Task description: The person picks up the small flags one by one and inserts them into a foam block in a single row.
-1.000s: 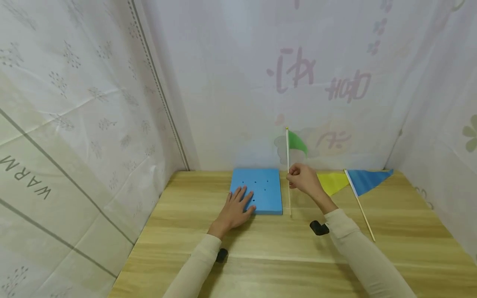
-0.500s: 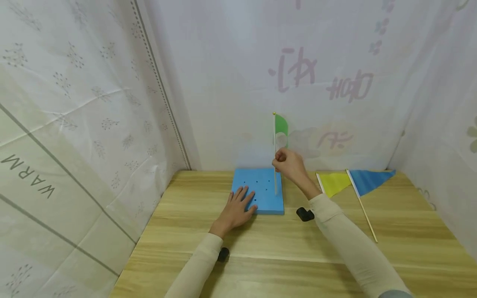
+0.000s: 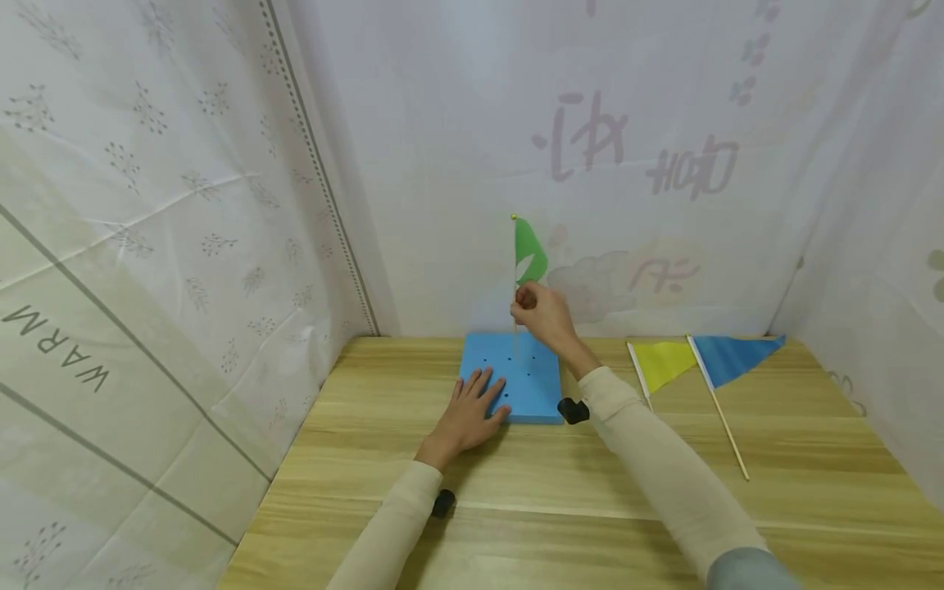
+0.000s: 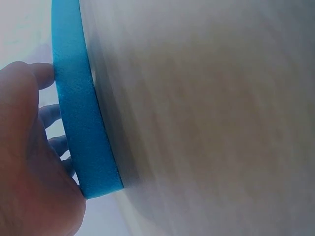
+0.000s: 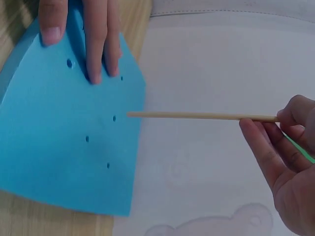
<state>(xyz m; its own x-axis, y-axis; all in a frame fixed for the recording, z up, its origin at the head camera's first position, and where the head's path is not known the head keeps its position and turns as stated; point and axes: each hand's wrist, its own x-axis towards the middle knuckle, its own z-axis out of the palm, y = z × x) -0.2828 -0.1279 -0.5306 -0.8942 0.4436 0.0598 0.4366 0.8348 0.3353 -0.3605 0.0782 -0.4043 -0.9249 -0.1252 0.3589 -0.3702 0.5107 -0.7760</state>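
A square blue foam block (image 3: 542,397) with several small holes lies flat at the back of the table. My left hand (image 3: 466,414) rests on its front left part with fingers spread; the left wrist view shows the thumb and fingers on the top face, beside the block's thick side (image 4: 81,108). My right hand (image 3: 544,315) pinches the stick of a green pennant flag (image 3: 528,250), held upright over the block's back half. In the right wrist view the stick's bare lower tip (image 5: 130,114) is close to one of the holes (image 5: 114,118).
To the right on the wooden table (image 3: 575,524) lie a yellow pennant flag (image 3: 660,363) and a blue pennant flag (image 3: 737,358) on sticks, side by side. A pale printed curtain (image 3: 457,164) hangs right behind the table's back edge and along both sides.
My right hand has carried the green flag leftward and up, from beside the block to over its back holes. The left hand has stayed in place on the block.
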